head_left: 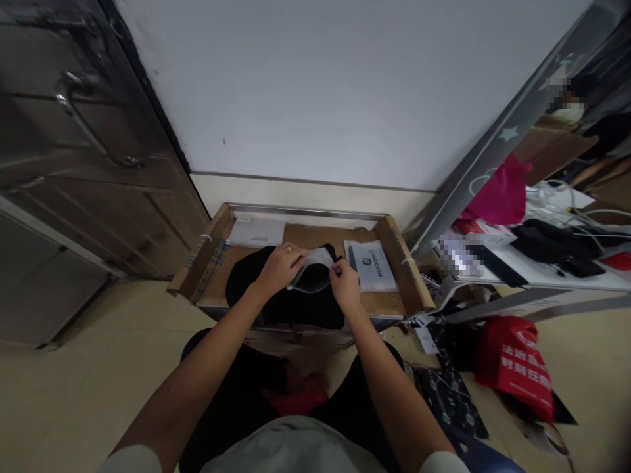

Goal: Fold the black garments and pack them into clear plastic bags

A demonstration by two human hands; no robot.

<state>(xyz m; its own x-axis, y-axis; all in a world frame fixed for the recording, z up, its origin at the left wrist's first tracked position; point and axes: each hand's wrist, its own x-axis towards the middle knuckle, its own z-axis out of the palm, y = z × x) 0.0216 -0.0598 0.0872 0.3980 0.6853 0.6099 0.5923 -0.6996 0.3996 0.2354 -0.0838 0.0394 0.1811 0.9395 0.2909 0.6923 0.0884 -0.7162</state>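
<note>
A pale, translucent plastic bag (319, 257) is stretched between my two hands, with its mouth spread and a dark inside showing. My left hand (280, 269), wearing a ring, grips the bag's left edge with bent fingers. On the opposite edge my right hand (344, 284) pinches the bag between thumb and fingers. Beneath both hands lies a black cloth item (300, 310), bunched over the cardboard tray (414, 284). Flat at the tray's right side is a printed plastic bag (371, 266); white packets (257, 232) lie at its back left.
A wall (296, 98) rises behind the tray, and a door with a metal handle (93, 128) stands left. To the right, a white table (522, 263) carries cables, black items and a pink bag (503, 194). A red bag (515, 361) lies on the floor below.
</note>
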